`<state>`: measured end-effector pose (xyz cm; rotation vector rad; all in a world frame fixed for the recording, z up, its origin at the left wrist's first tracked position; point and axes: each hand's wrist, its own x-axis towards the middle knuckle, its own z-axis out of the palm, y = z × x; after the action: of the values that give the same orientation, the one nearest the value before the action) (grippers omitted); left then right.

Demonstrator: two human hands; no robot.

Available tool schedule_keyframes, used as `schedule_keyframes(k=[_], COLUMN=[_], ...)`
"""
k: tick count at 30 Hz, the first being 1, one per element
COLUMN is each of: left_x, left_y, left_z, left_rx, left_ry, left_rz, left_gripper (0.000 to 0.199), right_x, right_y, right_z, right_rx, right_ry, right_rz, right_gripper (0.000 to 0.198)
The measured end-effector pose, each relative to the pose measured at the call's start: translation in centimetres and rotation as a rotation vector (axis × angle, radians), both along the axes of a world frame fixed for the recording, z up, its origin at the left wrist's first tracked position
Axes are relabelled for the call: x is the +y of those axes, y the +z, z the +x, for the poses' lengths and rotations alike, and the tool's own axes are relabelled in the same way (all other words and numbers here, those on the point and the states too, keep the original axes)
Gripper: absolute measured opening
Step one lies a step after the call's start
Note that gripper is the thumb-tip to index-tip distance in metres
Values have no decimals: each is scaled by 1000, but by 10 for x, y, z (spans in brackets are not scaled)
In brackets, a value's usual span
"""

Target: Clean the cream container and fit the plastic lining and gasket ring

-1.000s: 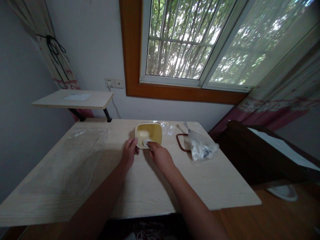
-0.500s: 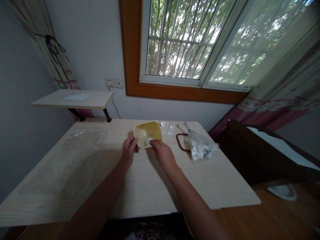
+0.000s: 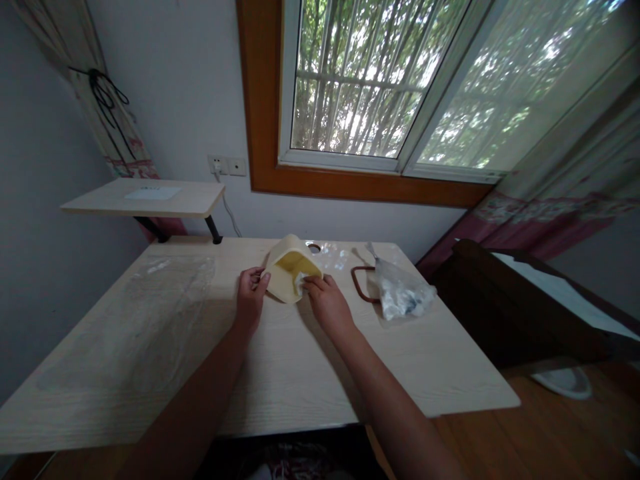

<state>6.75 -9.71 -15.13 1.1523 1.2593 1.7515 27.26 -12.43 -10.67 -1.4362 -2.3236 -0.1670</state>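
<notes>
One yellow bowl [image 3: 284,283] is tilted at the far middle of the table [image 3: 300,380], the left hand [image 3: 251,297] gripping its left rim, likely to steady it, mouth turned nearward, seemingly for access, the right hand [image 3: 330,305] with fingers closed around a white wad [image 3: 300,284] inside.

Txt: none legible. White sheet [image 3: 153,193] on raised shelf [image 3: 100,198], L side, bears dk marks [image 3: 148,188] nr far edge; too sm./blurred to read.
</notes>
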Motion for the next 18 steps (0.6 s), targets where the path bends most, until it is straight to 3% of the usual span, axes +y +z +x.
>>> schedule_keyframes(k=[6,18], left_x=[3,-3], left_y=[-5,-1], left_z=[-2,1], left_rx=[48,-4], left_ry=[25,-161], left_rz=[-19,-69], left_gripper=[29,35], right_x=[1,-17], right_y=[5,9], right_z=[3,-18], right_rx=[-105,-154], right_ry=[-41,-132], right_rz=[-8,-140], right_gripper=[31,39])
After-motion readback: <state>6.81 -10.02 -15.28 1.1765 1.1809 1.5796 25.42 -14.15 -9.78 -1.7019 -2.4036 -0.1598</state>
